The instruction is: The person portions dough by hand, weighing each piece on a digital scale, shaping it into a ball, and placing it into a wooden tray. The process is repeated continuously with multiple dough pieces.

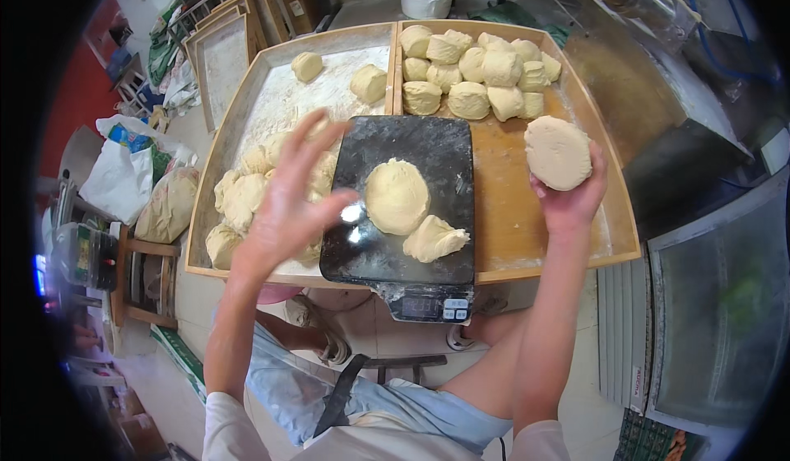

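My right hand [571, 198] grips a thick round piece of dough [558, 153] above the right wooden tray [512, 208]. Fingers apart and holding nothing, my left hand [296, 195] is blurred over the left edge of a black digital scale [404, 140]. A round dough piece [397, 197] lies on the scale's plate, and a smaller torn scrap of dough [435, 239] touches its lower right side. Partly hidden behind my left hand, several rough dough lumps [244, 198] sit in the floured left wooden tray [247, 106].
Several stacked dough pieces [472, 66] fill the far part of the right tray. Two single lumps, one a dough ball [307, 66], lie at the left tray's far side. A metal machine [636, 4] stands at the far right, a wooden stool [148, 248] at the left.
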Motion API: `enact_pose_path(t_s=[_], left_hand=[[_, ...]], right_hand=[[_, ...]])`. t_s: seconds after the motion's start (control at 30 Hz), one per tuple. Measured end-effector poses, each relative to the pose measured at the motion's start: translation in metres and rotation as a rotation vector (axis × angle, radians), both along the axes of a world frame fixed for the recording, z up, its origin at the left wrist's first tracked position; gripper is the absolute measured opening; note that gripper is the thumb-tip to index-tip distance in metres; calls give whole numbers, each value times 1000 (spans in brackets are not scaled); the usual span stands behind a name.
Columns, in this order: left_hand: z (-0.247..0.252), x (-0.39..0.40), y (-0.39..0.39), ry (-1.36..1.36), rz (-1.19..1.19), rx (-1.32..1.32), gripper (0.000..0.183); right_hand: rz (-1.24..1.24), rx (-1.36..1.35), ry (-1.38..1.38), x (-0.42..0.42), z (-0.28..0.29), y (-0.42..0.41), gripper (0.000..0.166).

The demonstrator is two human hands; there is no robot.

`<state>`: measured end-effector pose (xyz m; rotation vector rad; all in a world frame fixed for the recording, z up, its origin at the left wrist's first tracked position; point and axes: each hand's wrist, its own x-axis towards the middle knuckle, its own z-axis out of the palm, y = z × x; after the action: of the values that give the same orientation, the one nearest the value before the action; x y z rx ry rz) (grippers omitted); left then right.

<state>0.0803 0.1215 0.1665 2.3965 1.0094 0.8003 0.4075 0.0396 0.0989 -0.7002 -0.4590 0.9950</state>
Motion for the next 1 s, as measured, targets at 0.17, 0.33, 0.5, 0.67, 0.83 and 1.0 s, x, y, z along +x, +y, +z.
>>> enact_pose_path(t_s=[0.17,0.33,0.5,0.67,0.83,1.0], left_hand=[[10,51,-32,416,-329,144,84],[13,56,-31,446,-350,104,76],[14,63,-38,424,-339,230,45],[14,66,-36,399,-359,176,42],[29,91,-36,283,-449,83,37],[11,163,-22,199,-631,237,38]], right_hand=[[-234,-178,-463,-9,9,-6,48],[-519,-171,-898,-13,7,-15,54],[-690,-152,-1203,-12,1,-20,57],[-770,-110,-1293,-15,7,-24,57],[-807,-128,-1219,-8,8,-33,57],[-825,-156,-1014,12,1,-43,55]])
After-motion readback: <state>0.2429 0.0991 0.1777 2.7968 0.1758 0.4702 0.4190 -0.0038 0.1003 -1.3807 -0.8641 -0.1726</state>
